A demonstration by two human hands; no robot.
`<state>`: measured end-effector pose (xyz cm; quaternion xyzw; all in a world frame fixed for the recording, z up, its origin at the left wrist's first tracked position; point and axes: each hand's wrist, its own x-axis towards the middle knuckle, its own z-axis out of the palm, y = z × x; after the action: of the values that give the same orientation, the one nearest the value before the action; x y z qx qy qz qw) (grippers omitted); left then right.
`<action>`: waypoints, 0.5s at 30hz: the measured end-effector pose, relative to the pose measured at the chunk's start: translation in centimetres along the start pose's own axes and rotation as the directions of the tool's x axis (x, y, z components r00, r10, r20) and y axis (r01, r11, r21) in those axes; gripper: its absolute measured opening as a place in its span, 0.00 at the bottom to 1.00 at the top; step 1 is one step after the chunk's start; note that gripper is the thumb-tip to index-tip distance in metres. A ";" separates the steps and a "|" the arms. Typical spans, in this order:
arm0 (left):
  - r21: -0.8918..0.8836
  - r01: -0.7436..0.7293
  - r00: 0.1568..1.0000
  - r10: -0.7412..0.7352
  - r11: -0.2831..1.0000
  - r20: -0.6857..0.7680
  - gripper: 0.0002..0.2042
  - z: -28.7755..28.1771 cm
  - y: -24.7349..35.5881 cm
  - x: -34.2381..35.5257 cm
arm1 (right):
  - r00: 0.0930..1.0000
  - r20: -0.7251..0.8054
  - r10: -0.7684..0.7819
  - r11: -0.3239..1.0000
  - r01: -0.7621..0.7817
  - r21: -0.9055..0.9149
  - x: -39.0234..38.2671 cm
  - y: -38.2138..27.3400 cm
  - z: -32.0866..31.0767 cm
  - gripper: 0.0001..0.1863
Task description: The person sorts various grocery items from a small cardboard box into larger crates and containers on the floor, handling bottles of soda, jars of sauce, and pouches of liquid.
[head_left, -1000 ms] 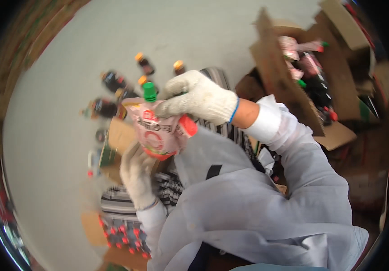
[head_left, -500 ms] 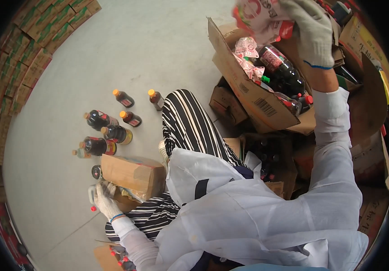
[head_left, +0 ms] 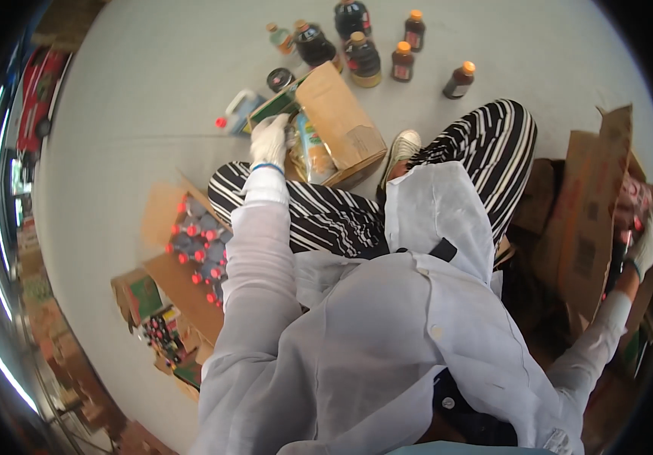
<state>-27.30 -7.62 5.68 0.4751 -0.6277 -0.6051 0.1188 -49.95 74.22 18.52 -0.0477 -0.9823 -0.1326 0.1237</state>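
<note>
Left hand (head_left: 269,141) — now at open cardboard box (head_left: 339,114).

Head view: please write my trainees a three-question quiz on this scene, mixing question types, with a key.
1. True or false: the left gloved hand is at the open cardboard box in front of the person.
2. Multiple choice: what colour are the caps on the bottles packed together at the person's left? A) green B) red C) blue
3. Short answer: which hand is at the tall-flapped carton near the picture's right edge?

Key: 1. True. 2. B. 3. The right gloved hand.
</note>
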 end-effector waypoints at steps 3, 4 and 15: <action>0.222 -0.007 0.999 -0.004 0.975 0.048 0.20 0.0 -1.9 -0.5 | 0.973 -0.129 -0.190 0.981 0.182 -0.067 0.2 0.6 0.8 0.35; 0.314 -0.082 0.992 0.048 0.946 0.112 0.21 0.7 -2.8 -0.7 | 0.942 -0.201 -0.269 0.962 0.254 -0.100 0.2 1.7 1.5 0.36; 0.627 -0.176 0.980 0.078 0.759 0.180 0.45 6.9 -0.8 -9.2 | 0.987 0.066 0.147 0.388 -0.119 0.914 -2.6 -11.3 -6.4 0.17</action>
<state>-27.15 3.79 7.29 0.3987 -0.8336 -0.3783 -0.0544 -47.37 61.44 21.05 -0.0489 -0.8853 0.4366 0.1525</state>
